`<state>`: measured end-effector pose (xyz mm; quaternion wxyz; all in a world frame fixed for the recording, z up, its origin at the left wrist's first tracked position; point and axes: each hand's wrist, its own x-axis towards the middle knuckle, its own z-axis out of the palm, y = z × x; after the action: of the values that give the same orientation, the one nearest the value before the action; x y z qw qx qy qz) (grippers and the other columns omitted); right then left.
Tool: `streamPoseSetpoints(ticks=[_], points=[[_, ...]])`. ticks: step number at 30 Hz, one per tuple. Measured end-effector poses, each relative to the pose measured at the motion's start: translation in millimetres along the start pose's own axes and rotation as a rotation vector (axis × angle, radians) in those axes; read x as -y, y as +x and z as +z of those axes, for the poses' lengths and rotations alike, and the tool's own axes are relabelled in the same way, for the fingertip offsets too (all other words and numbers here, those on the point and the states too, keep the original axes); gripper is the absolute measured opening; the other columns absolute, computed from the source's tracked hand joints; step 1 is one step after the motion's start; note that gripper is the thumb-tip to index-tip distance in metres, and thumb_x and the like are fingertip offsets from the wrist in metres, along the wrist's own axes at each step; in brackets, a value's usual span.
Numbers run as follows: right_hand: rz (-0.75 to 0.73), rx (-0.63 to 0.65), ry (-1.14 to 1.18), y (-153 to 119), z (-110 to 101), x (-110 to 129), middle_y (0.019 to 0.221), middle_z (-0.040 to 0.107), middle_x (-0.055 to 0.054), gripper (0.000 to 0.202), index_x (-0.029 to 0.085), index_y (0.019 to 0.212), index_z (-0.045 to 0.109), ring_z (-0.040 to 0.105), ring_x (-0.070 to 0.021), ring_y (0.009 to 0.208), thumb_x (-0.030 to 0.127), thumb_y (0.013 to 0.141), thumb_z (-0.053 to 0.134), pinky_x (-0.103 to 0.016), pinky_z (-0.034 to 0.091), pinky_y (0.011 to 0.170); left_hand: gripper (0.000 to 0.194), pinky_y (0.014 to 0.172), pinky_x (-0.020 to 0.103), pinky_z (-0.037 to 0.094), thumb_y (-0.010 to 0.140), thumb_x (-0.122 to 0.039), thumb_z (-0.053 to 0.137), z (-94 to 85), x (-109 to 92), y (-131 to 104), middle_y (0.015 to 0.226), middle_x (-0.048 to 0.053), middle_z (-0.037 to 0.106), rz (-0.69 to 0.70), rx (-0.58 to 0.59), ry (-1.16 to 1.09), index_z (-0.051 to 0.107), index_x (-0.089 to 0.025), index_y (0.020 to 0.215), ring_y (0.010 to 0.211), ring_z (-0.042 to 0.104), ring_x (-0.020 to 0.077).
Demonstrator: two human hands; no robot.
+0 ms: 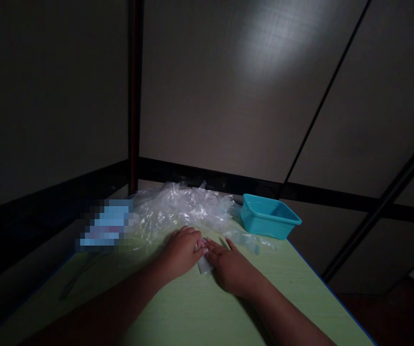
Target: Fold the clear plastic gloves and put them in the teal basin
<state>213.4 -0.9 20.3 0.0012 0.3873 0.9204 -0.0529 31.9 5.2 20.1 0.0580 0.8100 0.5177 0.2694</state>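
A small whitish folded piece, perhaps plastic or paper, lies on the green table between my hands. My left hand has its fingers curled in, thumb and fingertips closed at the upper left of the piece. My right hand rests palm down on the piece's right side, fingers stretched out and thumb apart. The fingertips of both hands meet or nearly meet over it. Beyond them spreads a heap of crumpled clear plastic.
A turquoise basket stands at the table's back right corner, beside loose plastic strips. At the left edge is a pixelated bluish object with a dark cord-like thing below it. Panelled walls rise behind the table.
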Motion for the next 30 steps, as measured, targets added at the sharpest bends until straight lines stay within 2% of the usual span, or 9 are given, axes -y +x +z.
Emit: streamPoseSetpoints(ticks=[3,5,13,18,21,24,26,30], points=[[-0.001,-0.004,0.019,-1,-1,1,0.146,0.02,-0.005,0.067,0.022,0.141,0.018,0.016,-0.0176,0.134,0.015,0.077,0.037,-0.051,0.003,0.106,0.025,0.077,0.029,0.034,0.065,-0.037,0.072,1.7,-2,-3,0.085,0.0,0.056,0.114,0.054,0.001,0.055,-0.021,0.073,0.091,0.047,0.0214],[-0.009,-0.017,0.036,-1,-2,2,0.145,0.021,-0.005,0.065,0.023,0.141,0.018,0.016,-0.0174,0.134,0.018,0.078,0.037,-0.051,0.005,0.106,0.031,0.079,0.03,0.033,0.06,-0.039,0.075,3.2,-1,-4,0.087,0.0,0.055,0.139,0.066,0.012,0.055,-0.021,0.075,0.094,0.045,0.022],[-0.012,-0.01,0.076,-1,-2,-2,0.146,0.02,-0.008,0.066,0.021,0.141,0.017,0.016,-0.0196,0.134,0.017,0.078,0.04,-0.05,0.007,0.106,0.045,0.08,0.031,0.032,0.054,-0.047,0.077,8.1,8,-2,0.093,0.001,0.052,0.103,0.101,0.042,0.054,-0.022,0.083,0.097,0.043,0.0238],[-0.029,-0.009,0.254,-8,-9,-14,0.146,0.019,-0.006,0.069,0.024,0.141,0.016,0.017,-0.0214,0.133,0.018,0.079,0.043,-0.051,0.01,0.106,0.046,0.078,0.03,0.032,0.052,-0.047,0.078,10.1,12,-3,0.091,0.0,0.052,0.108,0.083,0.018,0.053,-0.023,0.083,0.094,0.043,0.0228],[-0.061,-0.053,0.351,-11,-16,-19,0.145,0.024,-0.004,0.058,0.026,0.138,0.026,0.021,-0.0213,0.132,0.024,0.083,0.044,-0.05,0.01,0.106,0.046,0.077,0.029,0.032,0.053,-0.046,0.078,10.5,13,-3,0.092,0.0,0.052,0.109,0.08,0.008,0.053,-0.023,0.084,0.095,0.043,0.0227],[-0.094,-0.24,0.39,-7,-19,-20,0.136,0.041,-0.004,0.041,0.026,0.128,0.045,0.033,-0.0176,0.127,0.026,0.088,0.039,-0.042,0.021,0.106,0.046,0.078,0.029,0.032,0.054,-0.046,0.077,9.8,13,-3,0.094,0.001,0.052,0.097,0.101,-0.003,0.054,-0.024,0.086,0.097,0.042,0.0233],[-0.091,-0.297,0.366,-4,-16,-22,0.131,0.048,-0.004,0.037,0.026,0.124,0.051,0.038,-0.0179,0.124,0.026,0.088,0.041,-0.04,0.025,0.104,0.046,0.079,0.029,0.032,0.054,-0.046,0.077,9.5,13,-3,0.095,0.001,0.052,0.086,0.112,-0.002,0.054,-0.024,0.086,0.098,0.042,0.0234],[-0.073,-0.179,0.297,0,-8,-32,0.139,0.037,-0.006,0.046,0.026,0.126,0.048,0.029,-0.0229,0.129,0.031,0.08,0.055,-0.043,0.021,0.106,0.047,0.079,0.029,0.032,0.052,-0.046,0.078,9.9,13,-2,0.095,0.0,0.051,0.093,0.102,0.009,0.054,-0.024,0.086,0.097,0.042,0.023]])
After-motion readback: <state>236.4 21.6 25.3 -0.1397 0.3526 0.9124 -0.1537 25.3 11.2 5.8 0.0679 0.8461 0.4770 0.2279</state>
